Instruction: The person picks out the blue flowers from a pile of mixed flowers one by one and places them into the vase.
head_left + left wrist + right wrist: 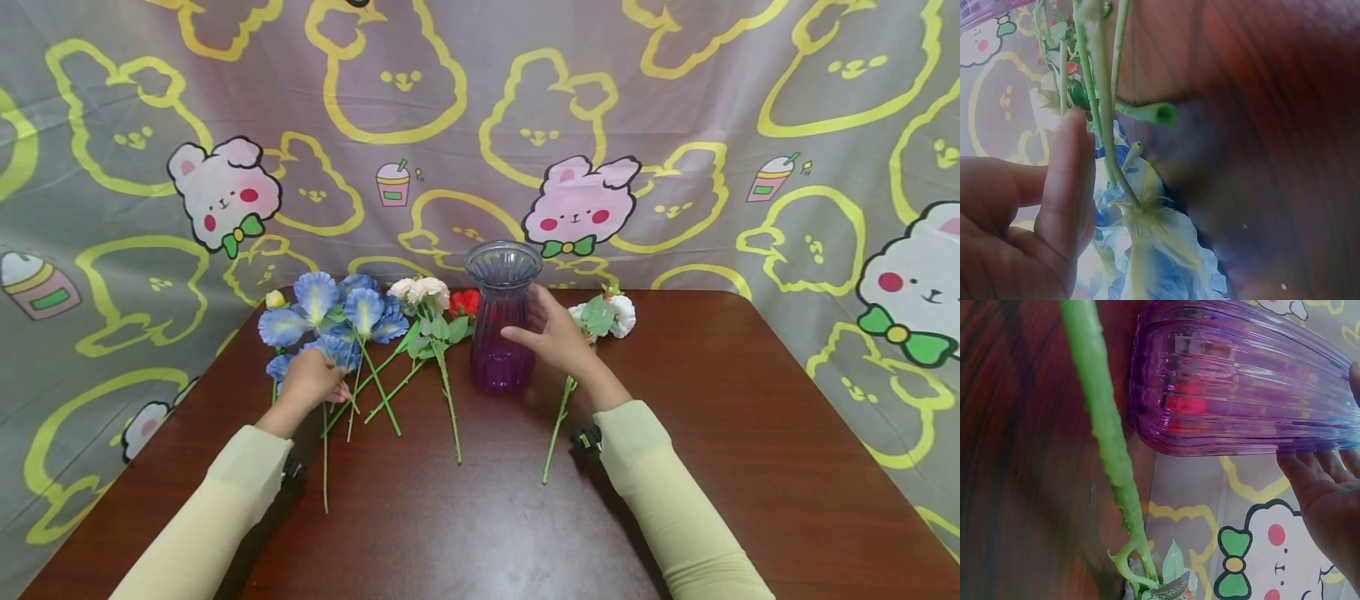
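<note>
A tall ribbed glass vase (502, 350), clear blue-grey above and purple below, stands upright at the table's back middle. My right hand (558, 333) is at its right side, thumb across the front and fingers round the far side; the right wrist view shows fingertips against the purple glass (1235, 381). Over the blue irises (315, 300) at the left, my left hand (315, 379) reaches down with fingers among the stems. Up close, one straight finger (1063, 187) lies alongside a green stem (1107, 106), above a blue-and-yellow bloom (1166, 250).
Cream flowers (427, 296) with a long stem lie left of the vase, a red flower (465, 302) behind them. To the right, a white flower (621, 317) has its stem pointing toward me. A cartoon-printed curtain (450, 125) hangs behind the brown table (480, 517).
</note>
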Tool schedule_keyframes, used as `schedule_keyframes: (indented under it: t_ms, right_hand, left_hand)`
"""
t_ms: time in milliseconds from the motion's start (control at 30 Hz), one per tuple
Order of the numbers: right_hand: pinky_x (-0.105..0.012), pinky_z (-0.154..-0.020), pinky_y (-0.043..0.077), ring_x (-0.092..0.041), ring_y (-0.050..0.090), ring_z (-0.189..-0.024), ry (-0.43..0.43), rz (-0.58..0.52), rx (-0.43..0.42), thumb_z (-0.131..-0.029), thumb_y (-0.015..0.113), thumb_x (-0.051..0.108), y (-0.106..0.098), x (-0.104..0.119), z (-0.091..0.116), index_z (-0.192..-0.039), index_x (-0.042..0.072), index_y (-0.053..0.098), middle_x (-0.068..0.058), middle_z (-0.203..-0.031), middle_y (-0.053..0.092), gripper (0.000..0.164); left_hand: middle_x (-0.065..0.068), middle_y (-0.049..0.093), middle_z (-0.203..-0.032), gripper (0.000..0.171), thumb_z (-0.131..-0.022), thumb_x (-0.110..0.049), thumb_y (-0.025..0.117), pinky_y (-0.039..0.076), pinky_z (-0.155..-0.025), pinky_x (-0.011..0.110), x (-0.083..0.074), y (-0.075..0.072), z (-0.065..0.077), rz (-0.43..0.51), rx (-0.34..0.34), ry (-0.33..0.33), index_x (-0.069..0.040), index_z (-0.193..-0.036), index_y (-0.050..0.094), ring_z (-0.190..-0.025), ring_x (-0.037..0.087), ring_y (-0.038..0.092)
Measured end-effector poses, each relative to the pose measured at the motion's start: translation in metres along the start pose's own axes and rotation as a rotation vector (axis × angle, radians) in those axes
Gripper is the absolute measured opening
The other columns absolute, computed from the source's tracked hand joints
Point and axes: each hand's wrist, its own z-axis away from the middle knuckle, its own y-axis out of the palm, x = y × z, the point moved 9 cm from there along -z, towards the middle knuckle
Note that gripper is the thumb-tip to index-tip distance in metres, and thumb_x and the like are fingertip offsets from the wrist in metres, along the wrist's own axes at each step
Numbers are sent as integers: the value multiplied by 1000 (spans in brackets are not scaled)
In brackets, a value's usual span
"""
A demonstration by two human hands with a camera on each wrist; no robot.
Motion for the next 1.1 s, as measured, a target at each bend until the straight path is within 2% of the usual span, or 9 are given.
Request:
schedule_keyframes:
  t_ms: [167, 300, 433, 567, 867, 1100]
  right_hand:
    - [-32, -93, 35, -14, 40, -117, -4, -1, 4, -73, 71, 32, 0, 2, 0, -134, 14, 31, -7, -129, 44, 76]
    - [-36, -94, 34, -19, 40, -118, 1, -18, 7, -74, 71, 24, 0, 12, 3, -134, 10, 30, -11, -129, 43, 74]
    - [-41, -94, 33, -26, 39, -118, -8, -33, 12, -76, 70, 14, 0, 26, 8, -134, 3, 30, -18, -128, 42, 71]
    - [-42, -94, 33, -27, 39, -118, -14, -11, 17, -77, 69, 11, 0, 32, 10, -133, 1, 29, -19, -128, 42, 70]
    - [-41, -94, 33, -26, 38, -119, -1, -27, 19, -77, 69, 12, 0, 32, 9, -134, 3, 28, -18, -129, 41, 71]
    - [-42, -95, 32, -26, 37, -120, -7, -23, 22, -77, 68, 13, 0, 34, 10, -134, 2, 28, -19, -130, 39, 71]
  left_hand:
    - [7, 58, -50, 23, -87, -10, 51, 50, -49, 32, -1, -4, 0, -32, -32, -4, 9, -80, 62, -45, 18, 60]
    - [8, 59, -52, 23, -87, -11, 51, 51, -50, 33, -2, -6, -1, -28, -54, -11, 10, -87, 62, -48, 21, 61]
    - [9, 60, -54, 23, -87, -10, 51, 51, -51, 34, -3, -7, -1, 4, -60, -12, 11, -93, 57, -49, 22, 61]
    - [10, 61, -55, 22, -87, -10, 52, 51, -53, 35, -4, -8, 0, 41, -65, -17, 11, -95, 53, -47, 20, 61]
    - [12, 61, -62, 31, -86, -11, 54, 51, -53, 35, -14, -14, 0, 57, -121, 49, 11, -105, 43, -50, 20, 61]
    - [14, 61, -72, 33, -87, -16, 54, 49, -47, 28, -27, -18, 2, -1, -153, 88, 7, -109, 44, -55, 21, 62]
